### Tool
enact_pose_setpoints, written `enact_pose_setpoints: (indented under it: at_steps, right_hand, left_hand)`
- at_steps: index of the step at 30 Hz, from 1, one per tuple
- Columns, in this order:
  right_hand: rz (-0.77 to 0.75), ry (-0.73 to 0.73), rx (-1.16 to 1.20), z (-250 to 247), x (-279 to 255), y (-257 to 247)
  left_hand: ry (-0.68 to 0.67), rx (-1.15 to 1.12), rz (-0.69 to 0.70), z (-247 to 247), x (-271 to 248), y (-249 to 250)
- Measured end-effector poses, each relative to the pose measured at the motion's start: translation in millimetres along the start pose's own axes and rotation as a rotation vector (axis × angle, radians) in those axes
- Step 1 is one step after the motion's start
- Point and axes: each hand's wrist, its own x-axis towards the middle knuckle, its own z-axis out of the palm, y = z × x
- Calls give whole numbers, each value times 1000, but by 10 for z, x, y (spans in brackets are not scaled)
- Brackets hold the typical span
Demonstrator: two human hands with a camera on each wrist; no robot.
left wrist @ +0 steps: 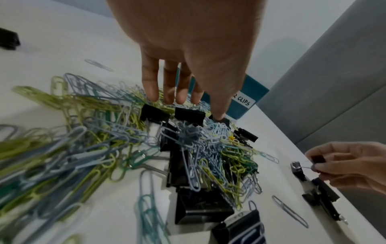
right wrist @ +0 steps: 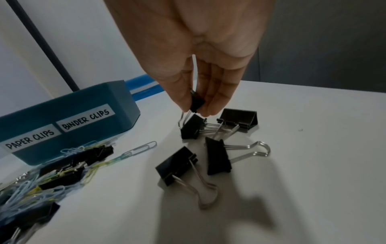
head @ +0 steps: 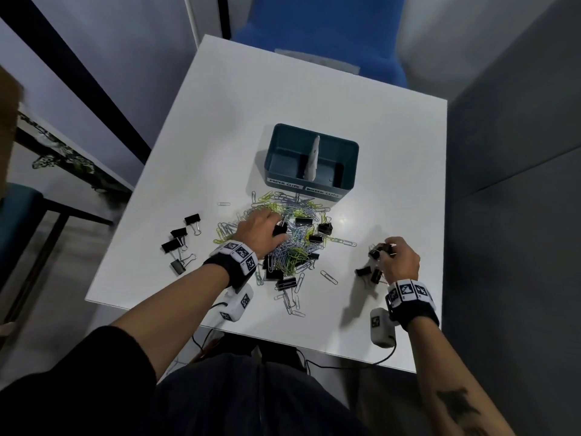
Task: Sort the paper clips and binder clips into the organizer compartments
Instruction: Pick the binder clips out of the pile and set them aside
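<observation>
Chair (head: 317, 29) behind organizer (head: 311, 162), pile (head: 289, 237) before it — tangled

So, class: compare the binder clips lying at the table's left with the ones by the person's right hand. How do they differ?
The left group of binder clips lies untouched, apart from both hands; the right group of binder clips sits under the right hand, which pinches one. The left group is spread out; the right group is bunched. All are black with silver handles.
</observation>
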Motion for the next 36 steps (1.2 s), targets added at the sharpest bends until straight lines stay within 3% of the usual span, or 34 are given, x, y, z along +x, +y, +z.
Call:
enact_pose_setpoints:
  at_steps: [4, 7, 10, 13, 22, 30, 34, 36]
  right_hand:
    - [-27, 28, -89, 54, -71, -105]
    - [-140, 37, -171, 129, -170, -241]
    - [-320, -91, -215, 278, -249, -410]
    - [-415, -207, -210, 456, -264, -633]
    - [-390, -231, -185, 781, -269, -988]
    - [-393, -150, -1, 668, -318, -969]
    - [-298, -275, 237, 447, -280, -902]
    - [-309, -240, 223, 321, -203, -797]
  left_hand:
    - [48, 1, 8, 32, 38, 63]
    - [110, -8, 60, 5, 10, 82]
    - [125, -5, 57, 30, -16, 24]
    - [51, 32, -4, 69, -28, -33]
    - [-25, -2, -51, 102, 12, 56]
    - [100, -186, -27, 116, -89, -89]
    - [174, -307, -56, -36, -140, -250]
    - [165, -317, -87, -176, -179, -400]
